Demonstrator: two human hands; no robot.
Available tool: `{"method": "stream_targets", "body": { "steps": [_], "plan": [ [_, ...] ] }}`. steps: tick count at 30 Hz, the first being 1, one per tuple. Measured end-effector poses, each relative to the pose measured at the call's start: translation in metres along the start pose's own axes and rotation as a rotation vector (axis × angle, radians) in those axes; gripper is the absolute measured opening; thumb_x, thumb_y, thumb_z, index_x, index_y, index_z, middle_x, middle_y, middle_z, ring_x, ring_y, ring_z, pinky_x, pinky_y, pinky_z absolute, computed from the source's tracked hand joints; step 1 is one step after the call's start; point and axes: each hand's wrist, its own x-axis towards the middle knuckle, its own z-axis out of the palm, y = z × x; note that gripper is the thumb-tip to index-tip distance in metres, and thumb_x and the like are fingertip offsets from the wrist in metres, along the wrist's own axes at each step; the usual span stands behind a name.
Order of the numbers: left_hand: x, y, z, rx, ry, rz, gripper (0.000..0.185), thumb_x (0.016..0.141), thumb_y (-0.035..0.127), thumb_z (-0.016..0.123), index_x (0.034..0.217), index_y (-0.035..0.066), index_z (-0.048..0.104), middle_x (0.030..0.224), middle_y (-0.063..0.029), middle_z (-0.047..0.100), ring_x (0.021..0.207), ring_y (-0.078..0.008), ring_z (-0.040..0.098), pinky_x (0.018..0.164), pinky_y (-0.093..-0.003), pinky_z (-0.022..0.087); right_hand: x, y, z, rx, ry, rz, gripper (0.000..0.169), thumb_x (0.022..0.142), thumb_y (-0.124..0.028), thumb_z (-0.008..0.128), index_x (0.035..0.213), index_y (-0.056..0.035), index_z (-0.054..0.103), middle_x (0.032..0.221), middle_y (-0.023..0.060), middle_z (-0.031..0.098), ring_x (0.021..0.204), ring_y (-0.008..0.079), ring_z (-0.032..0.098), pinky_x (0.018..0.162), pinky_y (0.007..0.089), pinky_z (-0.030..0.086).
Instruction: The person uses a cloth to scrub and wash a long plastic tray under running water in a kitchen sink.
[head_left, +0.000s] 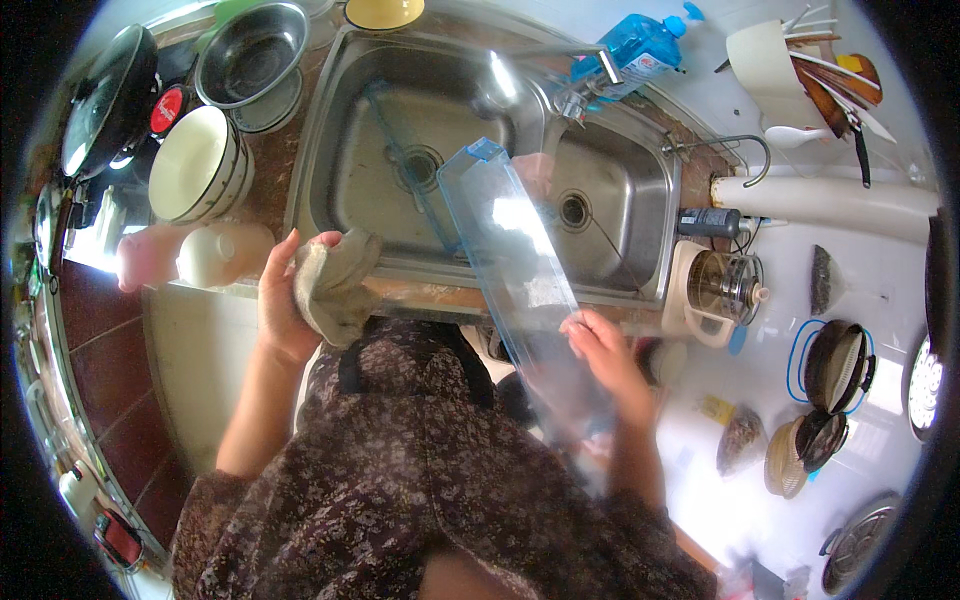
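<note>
My left hand (285, 315) holds a crumpled greyish-beige cloth (334, 289) just in front of the left rim of the sink. With my right hand (604, 349) I grip the edge of a long, clear, bluish plastic bin or tray (510, 240), held slantwise. Its far end is over the double-bowl stainless steel sink (345, 135) and its near end reaches back beside my body, where it is blurred. Another long bluish transparent shape, perhaps a panel or a reflection, crosses the larger bowl. The chrome faucet (577, 97) stands behind the bowls.
Left of the sink stand stacked enamel bowls (191, 165), a metal basin (255, 56), two plastic containers (225, 251) and a lidded pan (109, 101). A blue detergent bottle (637, 56) is behind the faucet. A glass pot in a cream appliance (694, 292) stands at the right.
</note>
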Motion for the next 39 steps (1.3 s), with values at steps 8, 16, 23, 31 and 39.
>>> {"method": "stream_targets", "body": {
  "steps": [8,16,23,31,39],
  "plan": [
    [0.004,-0.008,0.033,0.076,-0.079,0.064,0.046,0.083,0.048,0.047,0.104,0.008,0.056,0.104,-0.0119,0.056,0.094,-0.0279,0.054,0.082,-0.0409,0.044,0.038,0.043,0.014,0.267,-0.055,0.042,0.017,0.090,-0.019,0.046,0.088,-0.0053,0.057,0.065,-0.0034,0.045,0.061,0.0060,0.040,0.057,0.0193,0.033],
    [0.031,-0.046,0.088,0.214,-0.296,0.036,0.045,0.085,0.043,0.043,0.107,0.005,0.055,0.100,-0.0097,0.055,0.093,-0.0227,0.053,0.084,-0.0363,0.043,0.078,0.052,0.042,0.386,0.015,0.110,0.024,0.090,-0.027,0.048,0.084,-0.0048,0.056,0.061,-0.0025,0.044,0.058,0.0081,0.041,0.055,0.0220,0.032],
    [0.076,-0.100,0.089,0.464,-0.202,-0.069,0.032,0.086,0.033,0.048,0.104,0.007,0.054,0.098,-0.0054,0.056,0.092,-0.0169,0.052,0.083,-0.0323,0.041,0.097,0.043,0.069,0.703,0.039,0.062,0.032,0.088,-0.024,0.052,0.113,-0.0027,0.054,0.099,0.0046,0.058,0.078,0.0125,0.053,0.072,0.0248,0.044],
    [0.073,-0.098,0.026,1.140,0.036,0.309,0.034,0.083,0.025,0.056,0.107,0.001,0.052,0.094,-0.0115,0.056,0.085,-0.0214,0.053,0.076,-0.0295,0.044,0.114,0.041,0.078,0.590,0.093,0.052,0.015,0.091,-0.015,0.044,0.091,-0.0052,0.055,0.073,-0.0014,0.049,0.064,0.0091,0.043,0.059,0.0244,0.037],
    [0.103,-0.090,-0.010,0.844,0.261,-0.003,0.057,0.088,0.050,0.039,0.124,0.006,0.042,0.117,-0.0139,0.048,0.106,-0.0249,0.046,0.092,-0.0377,0.035,0.131,0.051,0.088,0.617,0.117,0.030,0.017,0.090,-0.018,0.047,0.096,-0.0049,0.056,0.078,-0.0029,0.051,0.068,0.0080,0.044,0.062,0.0238,0.037]
  ]
}}
